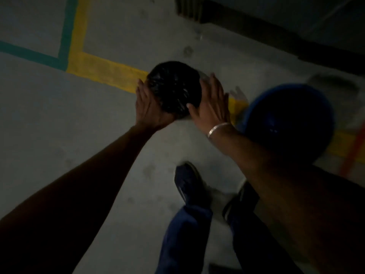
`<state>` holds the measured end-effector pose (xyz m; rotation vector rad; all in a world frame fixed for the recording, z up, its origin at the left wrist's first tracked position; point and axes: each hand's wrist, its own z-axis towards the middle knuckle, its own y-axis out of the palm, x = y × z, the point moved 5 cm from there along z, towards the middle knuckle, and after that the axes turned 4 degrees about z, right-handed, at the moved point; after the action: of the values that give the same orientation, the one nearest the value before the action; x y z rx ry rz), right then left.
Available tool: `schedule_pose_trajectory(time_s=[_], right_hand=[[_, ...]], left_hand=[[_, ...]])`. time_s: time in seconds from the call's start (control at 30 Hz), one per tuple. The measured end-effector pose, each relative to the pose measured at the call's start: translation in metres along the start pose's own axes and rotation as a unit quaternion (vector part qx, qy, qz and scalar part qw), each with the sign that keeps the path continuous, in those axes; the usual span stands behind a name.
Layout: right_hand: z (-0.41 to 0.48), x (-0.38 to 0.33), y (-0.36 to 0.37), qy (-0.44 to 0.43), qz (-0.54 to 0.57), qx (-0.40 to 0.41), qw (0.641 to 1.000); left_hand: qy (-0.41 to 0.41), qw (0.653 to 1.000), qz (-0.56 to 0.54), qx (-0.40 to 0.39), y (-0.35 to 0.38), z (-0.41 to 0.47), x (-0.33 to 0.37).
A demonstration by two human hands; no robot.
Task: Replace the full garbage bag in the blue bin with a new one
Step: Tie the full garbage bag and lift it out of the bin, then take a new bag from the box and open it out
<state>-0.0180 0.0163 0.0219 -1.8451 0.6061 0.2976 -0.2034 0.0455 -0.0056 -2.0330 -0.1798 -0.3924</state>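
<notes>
A full black garbage bag (174,89), round and bulging, is at the centre of the head view above the grey floor. My left hand (147,107) presses flat against its left side. My right hand (212,104), with a silver bangle at the wrist, presses its right side with fingers spread. Together the two palms clamp the bag between them. The blue bin (288,123) stands on the floor to the right of my right forearm; its inside looks dark and the arm hides its near rim.
The scene is dim and blurred. Yellow (102,68) and green (65,32) painted lines cross the concrete floor. A dark wall base (276,34) runs along the upper right. My feet in dark shoes (189,184) stand below the bag.
</notes>
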Motion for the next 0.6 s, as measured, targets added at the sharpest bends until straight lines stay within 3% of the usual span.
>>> schedule_pose_trajectory(time_s=[0.1,0.2,0.27,0.43,0.6], right_hand=[[-0.039,-0.011,-0.084,0.006,-0.007,0.033,0.999],[-0.081,-0.004,-0.177,0.028,0.003,0.101,0.994],[-0.112,0.016,-0.236,0.067,0.014,0.144,0.987],[-0.194,0.104,-0.372,0.202,0.018,0.258,0.945],[-0.278,0.226,-0.47,0.293,0.023,0.329,0.897]], left_hand=[[0.019,0.998,0.041,-0.031,-0.043,-0.026,0.073],[0.036,0.999,-0.02,-0.013,-0.105,-0.056,0.161],[0.096,0.995,-0.019,-0.02,-0.138,-0.072,0.228],[0.244,0.969,-0.015,-0.034,-0.19,-0.1,0.411],[0.358,0.932,0.017,-0.06,-0.173,-0.136,0.579]])
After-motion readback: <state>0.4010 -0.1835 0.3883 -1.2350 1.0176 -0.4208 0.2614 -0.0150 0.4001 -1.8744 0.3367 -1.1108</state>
